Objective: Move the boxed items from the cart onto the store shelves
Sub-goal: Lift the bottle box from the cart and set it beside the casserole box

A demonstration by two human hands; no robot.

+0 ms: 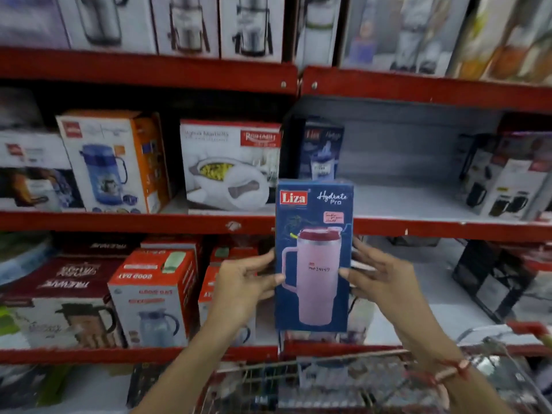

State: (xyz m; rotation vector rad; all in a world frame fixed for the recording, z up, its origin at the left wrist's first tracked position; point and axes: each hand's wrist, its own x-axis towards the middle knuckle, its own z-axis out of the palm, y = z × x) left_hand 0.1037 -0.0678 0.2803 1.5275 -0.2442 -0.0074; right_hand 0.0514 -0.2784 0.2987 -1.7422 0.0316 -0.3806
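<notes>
Red steel store shelving [418, 88], three tiers visible, fills the view and carries printed cartons of flasks, jugs and casseroles; the middle tier's right bay is largely bare. On that middle tier stand, left to right, an orange-and-white carton picturing a blue flask [110, 162], a white carton picturing a white casserole dish [230, 165] and one dark blue carton [324, 147] of the same print as the held item. A wire shopping cart with a red handle [343, 383] lies along the lower edge, its contents blurred. One tall dark blue cardboard box picturing a pink handled tumbler [313, 255] is held upright before the middle shelf edge, above the cart, long axis vertical, printed face toward the camera, brand label at top. Two hands grip it by its opposite long sides: the left hand [245, 282] with fingers moderately spread, thumb on the front face; the right hand [382, 279] with fingers extended along the right edge, thumb touching the front. A red thread bracelet [448, 372] encircles the right wrist.
</notes>
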